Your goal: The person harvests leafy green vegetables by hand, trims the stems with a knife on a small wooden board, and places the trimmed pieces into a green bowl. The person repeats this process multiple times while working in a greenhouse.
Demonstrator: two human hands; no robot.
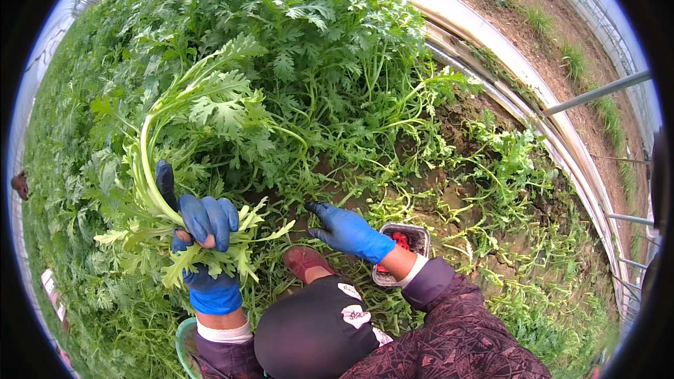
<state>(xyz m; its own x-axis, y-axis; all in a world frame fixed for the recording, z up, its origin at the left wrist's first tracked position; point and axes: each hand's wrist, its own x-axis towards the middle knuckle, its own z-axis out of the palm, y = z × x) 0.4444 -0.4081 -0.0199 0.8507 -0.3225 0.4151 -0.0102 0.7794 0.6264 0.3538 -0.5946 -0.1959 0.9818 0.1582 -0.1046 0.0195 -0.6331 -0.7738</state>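
Observation:
My left hand (208, 231), in a worn blue glove with bare skin showing through a torn finger, grips a bunch of leafy greens (152, 168). They look like crown daisy; their pale stems bend up over the fist, with toothed leaves spilling out below it. My right hand (350, 232), also blue-gloved, is low over the soil beside the base of the standing greens (295, 52). Its thumb is apart from the fingers and nothing shows between them. Leaves and shadow partly obscure its dark fingertips.
A clear plastic tub (419, 239) holding something red sits by my right wrist, partly behind the forearm. Stems and leaves litter the soil (453, 200) on the right. A white plastic sheet edge (489, 21) and metal pipe (597, 93) border the bed. My red shoe (305, 261) and a green container rim (181, 345) are below.

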